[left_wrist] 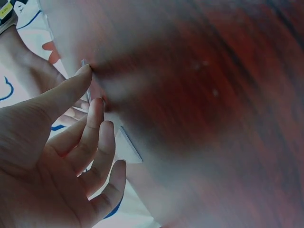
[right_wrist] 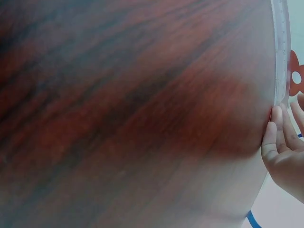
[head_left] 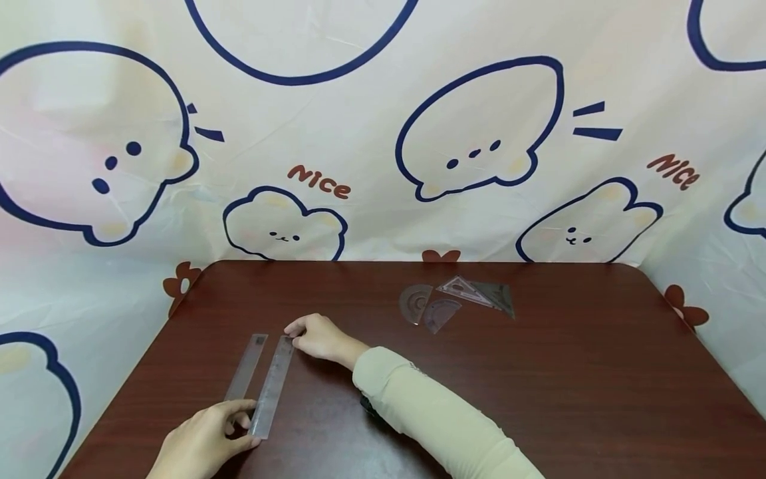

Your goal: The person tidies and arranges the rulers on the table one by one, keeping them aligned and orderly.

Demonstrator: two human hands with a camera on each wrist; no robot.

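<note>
While two rulers (head_left: 272, 386) lie parallel at seven o'clock, your left hand (head_left: 203, 442) and right hand (head_left: 320, 337) pinch one ruler's ends.

on the table (head_left: 538, 372) lie 2 long rulers (head_left: 273, 386), 2 half-round rulers (head_left: 415, 303) and 2 triangle rulers (head_left: 463, 290). 2 hands (head_left: 320, 336) touch the rulers.
</note>
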